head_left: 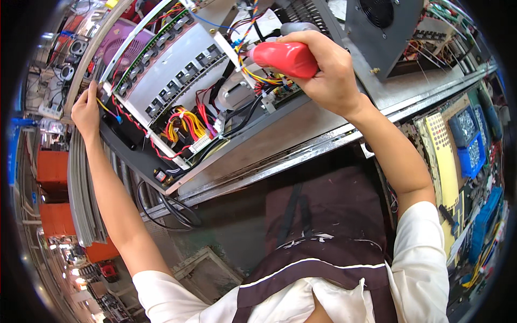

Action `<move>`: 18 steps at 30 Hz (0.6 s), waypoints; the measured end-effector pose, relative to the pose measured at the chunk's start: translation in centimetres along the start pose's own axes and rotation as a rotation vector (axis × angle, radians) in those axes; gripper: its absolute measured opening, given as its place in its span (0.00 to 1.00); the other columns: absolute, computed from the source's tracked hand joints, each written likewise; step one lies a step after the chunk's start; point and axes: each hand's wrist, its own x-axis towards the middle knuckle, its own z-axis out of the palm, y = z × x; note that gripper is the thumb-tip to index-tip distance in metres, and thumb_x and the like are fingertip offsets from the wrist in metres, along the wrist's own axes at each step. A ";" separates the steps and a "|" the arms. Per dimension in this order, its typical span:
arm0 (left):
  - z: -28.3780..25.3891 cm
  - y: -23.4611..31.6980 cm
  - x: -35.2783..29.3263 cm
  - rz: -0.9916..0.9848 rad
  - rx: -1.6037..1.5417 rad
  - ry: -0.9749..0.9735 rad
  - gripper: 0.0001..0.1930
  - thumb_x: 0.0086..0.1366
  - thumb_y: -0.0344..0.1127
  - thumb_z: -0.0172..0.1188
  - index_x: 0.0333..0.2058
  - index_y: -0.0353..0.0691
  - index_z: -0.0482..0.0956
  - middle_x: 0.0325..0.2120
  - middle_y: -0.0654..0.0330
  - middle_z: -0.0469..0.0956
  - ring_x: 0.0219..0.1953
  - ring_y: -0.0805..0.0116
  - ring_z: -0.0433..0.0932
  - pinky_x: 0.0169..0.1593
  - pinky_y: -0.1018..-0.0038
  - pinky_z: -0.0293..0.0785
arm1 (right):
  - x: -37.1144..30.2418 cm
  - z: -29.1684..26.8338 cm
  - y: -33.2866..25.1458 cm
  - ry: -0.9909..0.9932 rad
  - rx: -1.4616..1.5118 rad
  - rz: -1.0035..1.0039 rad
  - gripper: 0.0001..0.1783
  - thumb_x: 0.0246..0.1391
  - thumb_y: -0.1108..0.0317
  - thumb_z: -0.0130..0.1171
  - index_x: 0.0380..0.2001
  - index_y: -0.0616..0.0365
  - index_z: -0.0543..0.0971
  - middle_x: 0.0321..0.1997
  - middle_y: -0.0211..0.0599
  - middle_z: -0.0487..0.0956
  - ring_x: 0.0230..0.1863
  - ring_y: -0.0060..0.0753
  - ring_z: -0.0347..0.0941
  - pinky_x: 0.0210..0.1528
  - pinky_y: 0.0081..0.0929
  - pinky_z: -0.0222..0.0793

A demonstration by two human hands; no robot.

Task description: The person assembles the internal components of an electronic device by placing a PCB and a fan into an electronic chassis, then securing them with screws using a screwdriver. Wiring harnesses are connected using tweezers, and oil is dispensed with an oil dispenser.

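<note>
A dark metal electronics case point(226, 151), its inside exposed, lies tilted across the bench in front of me. In it are circuit boards with rows of black components, a bundle of yellow wires point(186, 123), and red and black cables. My left hand point(86, 112) is closed on the case's left edge, fingertips at the end of a white rail. My right hand point(331, 70) is wrapped round a glossy red bottle-shaped thing point(288, 58) above the far right part of the case. Its narrow end points left, close to a white bracket and some multicoloured wires; whether it touches them is unclear.
Another grey case with a fan point(377, 13) and exposed wiring stands at the far right. Blue bins of small parts point(471, 153) sit beside a yellow perforated strip point(442, 140). Orange crates point(53, 169) are at the left. A black cable point(186, 215) hangs over the bench's front edge.
</note>
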 end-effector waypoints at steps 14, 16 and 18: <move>0.1 -0.3 -0.1 0.014 -0.041 -0.084 0.20 0.65 0.49 0.56 0.35 0.33 0.82 0.24 0.62 0.81 0.29 0.77 0.75 0.37 0.80 0.69 | -0.1 -3.7 -1.9 0.114 -0.089 0.242 0.20 0.44 0.68 0.72 0.40 0.59 0.75 0.35 0.33 0.80 0.35 0.24 0.75 0.38 0.22 0.72; 0.2 -0.4 -0.1 0.036 0.000 -0.055 0.21 0.65 0.51 0.54 0.36 0.37 0.82 0.24 0.58 0.79 0.29 0.73 0.75 0.38 0.76 0.69 | -0.3 -5.2 -2.0 0.235 -0.021 0.286 0.21 0.42 0.65 0.73 0.38 0.59 0.76 0.30 0.29 0.78 0.30 0.21 0.72 0.35 0.19 0.70; 1.4 -1.2 0.1 0.019 -0.041 -0.034 0.22 0.64 0.53 0.54 0.36 0.38 0.82 0.24 0.57 0.80 0.28 0.70 0.76 0.38 0.75 0.69 | -0.7 -6.3 -2.3 0.350 0.097 0.380 0.18 0.45 0.68 0.71 0.38 0.61 0.76 0.32 0.27 0.77 0.30 0.18 0.70 0.35 0.17 0.69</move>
